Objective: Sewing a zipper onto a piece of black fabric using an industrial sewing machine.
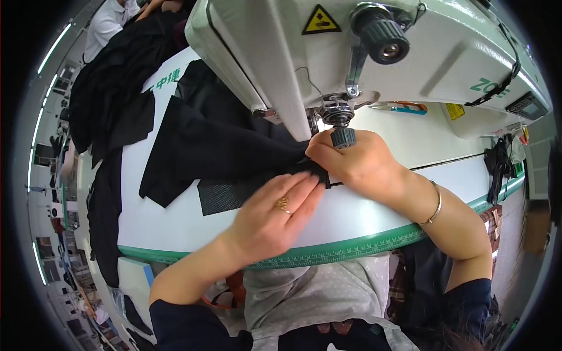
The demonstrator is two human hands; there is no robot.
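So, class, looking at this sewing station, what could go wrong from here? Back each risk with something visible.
The right hand is close to the working end of the sewing machine, so fingers could be pricked or pinched if they strayed under it; the needle itself is hidden.

The left hand has its fingertips on the dark mesh piece, next to the loose black cloth; uneven pressure might let the fabrics shift or pucker.

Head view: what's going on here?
A person has both bare hands on black fabric at a sewing machine. The left hand lies with fingers extended over a black mesh piece. The right hand is curled close by the needle area; its grip is hidden. More black cloth is heaped at the left.
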